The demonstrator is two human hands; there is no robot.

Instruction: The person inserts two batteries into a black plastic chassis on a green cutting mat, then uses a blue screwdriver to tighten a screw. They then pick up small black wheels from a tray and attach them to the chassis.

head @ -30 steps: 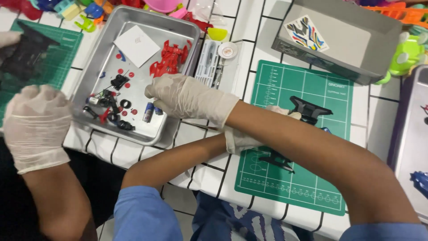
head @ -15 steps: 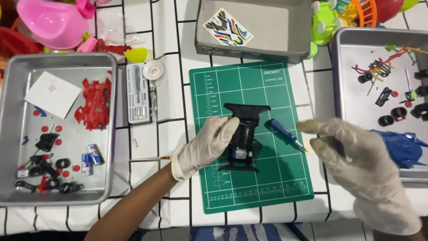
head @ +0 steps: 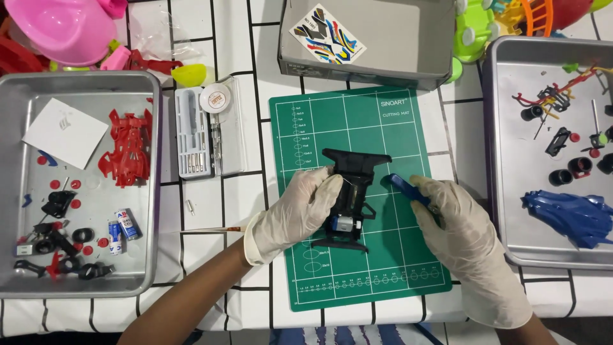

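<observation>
Holding a black toy-car chassis on the green mat

Gripping: left hand (head: 299,214), gloved, fingers closed on the left side of the black chassis (head: 352,191), which lies flat near the middle of the green cutting mat (head: 383,275). Right hand (head: 463,236), gloved, curled over a blue-handled tool (head: 401,186) just right of the chassis.
Left: metal tray (head: 150,160) with a red car body (head: 128,148).
Right: second tray (head: 495,160) with a blue shell (head: 571,216).
Beyond: grey box (head: 396,38).
</observation>
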